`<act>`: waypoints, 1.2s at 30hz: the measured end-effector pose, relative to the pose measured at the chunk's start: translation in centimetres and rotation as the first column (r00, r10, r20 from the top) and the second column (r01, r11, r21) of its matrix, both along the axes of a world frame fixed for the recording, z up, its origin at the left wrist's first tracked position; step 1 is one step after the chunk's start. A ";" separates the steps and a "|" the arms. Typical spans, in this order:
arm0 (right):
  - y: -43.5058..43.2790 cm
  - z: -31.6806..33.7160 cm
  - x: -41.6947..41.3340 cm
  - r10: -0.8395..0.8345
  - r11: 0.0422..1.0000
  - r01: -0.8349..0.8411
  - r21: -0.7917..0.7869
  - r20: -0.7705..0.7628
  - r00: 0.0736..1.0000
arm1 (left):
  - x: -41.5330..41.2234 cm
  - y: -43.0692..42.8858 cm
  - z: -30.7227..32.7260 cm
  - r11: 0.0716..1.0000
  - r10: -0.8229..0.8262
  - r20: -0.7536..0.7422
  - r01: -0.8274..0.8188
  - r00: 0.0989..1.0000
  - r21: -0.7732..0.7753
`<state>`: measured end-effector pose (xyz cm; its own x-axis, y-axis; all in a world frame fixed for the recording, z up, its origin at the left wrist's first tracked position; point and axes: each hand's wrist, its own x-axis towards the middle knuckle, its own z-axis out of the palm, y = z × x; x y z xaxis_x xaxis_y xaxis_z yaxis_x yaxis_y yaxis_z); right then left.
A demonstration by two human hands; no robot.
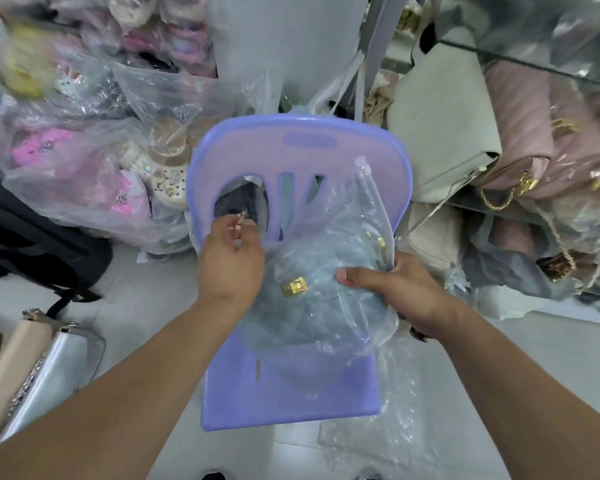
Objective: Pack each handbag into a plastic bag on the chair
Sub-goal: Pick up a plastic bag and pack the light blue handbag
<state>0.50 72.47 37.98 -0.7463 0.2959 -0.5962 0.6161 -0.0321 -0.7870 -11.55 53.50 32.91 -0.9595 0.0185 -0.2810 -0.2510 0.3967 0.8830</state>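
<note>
Chair: a lilac plastic chair (291,403) stands dead centre, its back towards the far wall.
Handbag: a grey-blue quilted handbag (312,306) lies on the seat, up against the backrest, gold clasp (294,286) facing up.
Plastic bag: the clear plastic bag (347,220) is around the handbag, and its open end with the zip strip (366,174) stands up against the backrest.
Left hand: the left hand (231,268) hovers over the bag's left side, in front of the gap in the backrest.
Left fingers: thumb and forefinger are pinched together on a small shiny piece (242,218); too small to tell what it is.
Right hand: the right hand (395,289) has the plastic bag by its right edge.
Right fingers: the thumb lies flat across the top of the plastic and the fingers curl underneath, clamped on the bag with the handbag inside.
Spare plastic: more clear bags (378,427) lie crumpled on the floor just beside the chair's right front corner.
Right side: a pile of handbags, a cream one (440,133) and a pink quilted one (520,133) among them, gold chains dangling.
Left side: big clear sacks of shoes (84,174) stand stacked behind a black backpack (32,244).
Lower left: a silver bag (49,372) and a beige one lie side by side on the floor.
</note>
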 end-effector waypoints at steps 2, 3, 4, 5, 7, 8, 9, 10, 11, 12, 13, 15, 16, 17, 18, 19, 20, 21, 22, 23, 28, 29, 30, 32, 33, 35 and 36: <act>0.2 0.3 0.4 -0.091 0.989 0.084 -0.119 -0.052 0.994 | 0.2 0.4 0.6 0.984 -0.072 -0.114 0.052 0.991 -0.173; 0.4 0.4 0.6 -0.131 0.981 0.118 -0.152 -0.074 0.989 | 0.3 0.8 1.3 0.966 -0.102 -0.196 0.049 0.975 -0.256; 0.6 0.6 0.7 -0.163 0.973 0.144 -0.178 -0.097 0.982 | 0.6 1.2 2.0 0.952 -0.127 -0.300 0.032 0.945 -0.303; 0.9 0.7 0.9 -0.192 0.965 0.166 -0.202 -0.118 0.974 | 1.1 1.6 2.9 0.947 -0.161 -0.423 0.018 0.892 -0.322; 1.5 0.9 1.5 -0.265 0.941 0.222 -0.257 -0.143 0.954 | 2.2 2.3 4.4 0.928 -0.288 -0.649 0.038 0.704 -0.370; 1.9 1.1 1.9 -0.306 0.924 0.254 -0.284 -0.155 0.939 | 2.8 2.7 4.8 0.913 -0.356 -0.717 0.059 0.600 -0.404; 2.2 1.1 2.3 -0.341 0.909 0.279 -0.310 -0.168 0.925 | 3.4 3.0 5.3 0.896 -0.413 -0.751 0.081 0.515 -0.438; 2.6 1.3 2.7 -0.371 0.895 0.298 -0.331 -0.183 0.911 | 3.8 3.5 5.9 0.879 -0.457 -0.767 0.095 0.450 -0.468; 3.0 1.7 3.3 -0.399 0.882 0.314 -0.350 -0.200 0.895 | 4.2 4.2 6.6 0.864 -0.490 -0.778 0.102 0.393 -0.493; 3.5 2.2 3.8 -0.431 0.868 0.336 -0.366 -0.217 0.876 | 4.5 4.9 7.4 0.853 -0.514 -0.786 0.110 0.343 -0.510; 4.1 2.9 4.3 -0.465 0.853 0.362 -0.377 -0.233 0.854 | 4.6 5.8 8.4 0.842 -0.536 -0.788 0.127 0.302 -0.524; 5.4 4.9 5.3 -0.523 0.827 0.406 -0.389 -0.270 0.808 | 4.9 7.6 10.5 0.827 -0.561 -0.794 0.172 0.232 -0.535; 6.2 6.1 5.8 -0.546 0.815 0.416 -0.404 -0.291 0.786 | 4.9 8.4 11.6 0.825 -0.563 -0.802 0.189 0.198 -0.533; 7.1 7.2 6.3 -0.570 0.800 0.428 -0.420 -0.309 0.762 | 5.0 9.3 12.8 0.827 -0.558 -0.813 0.199 0.168 -0.526; 8.0 8.5 6.8 -0.593 0.787 0.444 -0.428 -0.328 0.735 | 5.1 10.1 13.9 0.835 -0.543 -0.825 0.199 0.156 -0.513; 9.1 9.7 7.3 -0.617 0.774 0.464 -0.430 -0.354 0.703 | 5.2 10.9 14.9 0.849 -0.523 -0.837 0.190 0.164 -0.493; 10.2 10.8 7.8 -0.640 0.762 0.483 -0.432 -0.387 0.663 | 5.5 11.8 16.0 0.866 -0.498 -0.846 0.173 0.193 -0.470; 11.3 12.0 8.3 -0.657 0.751 0.496 -0.435 -0.424 0.623 | 5.8 12.9 16.8 0.885 -0.466 -0.849 0.151 0.251 -0.441; 12.3 13.1 8.8 -0.671 0.741 0.507 -0.439 -0.458 0.584 | 6.2 14.0 17.8 0.910 -0.413 -0.841 0.130 0.350 -0.393; 13.2 14.2 9.3 -0.680 0.733 0.513 -0.446 -0.481 0.553 | 6.7 15.1 18.7 0.941 -0.332 -0.811 0.110 0.482 -0.320; 16.8 17.4 11.4 -0.729 0.685 0.496 -0.534 -0.516 0.451 | 8.4 21.9 21.6 0.929 -0.228 -0.109 0.249 0.968 0.272; 17.5 17.5 11.7 -0.725 0.688 0.494 -0.531 -0.528 0.442 | 8.7 23.3 21.7 0.881 -0.262 0.002 0.238 0.965 0.408; 18.3 17.4 12.0 -0.722 0.690 0.501 -0.522 -0.541 0.431 | 9.0 24.6 21.7 0.838 -0.287 0.069 0.216 0.955 0.501; 20.0 17.0 12.7 -0.714 0.696 0.512 -0.503 -0.564 0.415 | 9.7 27.3 21.6 0.789 -0.326 0.113 0.205 0.939 0.580; 20.9 16.7 13.1 -0.704 0.705 0.504 -0.500 -0.579 0.411 | 10.0 28.6 21.6 0.778 -0.341 0.112 0.214 0.933 0.591; 23.1 16.0 13.9 -0.668 0.737 0.491 -0.465 -0.611 0.424 | 10.2 31.2 21.1 0.791 -0.291 0.084 0.190 0.953 0.582; 24.4 15.7 14.3 -0.648 0.754 0.489 -0.440 -0.624 0.438 | 10.2 32.5 21.0 0.803 -0.253 0.069 0.170 0.965 0.571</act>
<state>14.76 96.85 53.63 -0.6318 0.7735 -0.0500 -0.3402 -0.3347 -0.8788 -1.36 86.02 53.90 -0.8665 0.4094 -0.2856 -0.3516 -0.0945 0.9314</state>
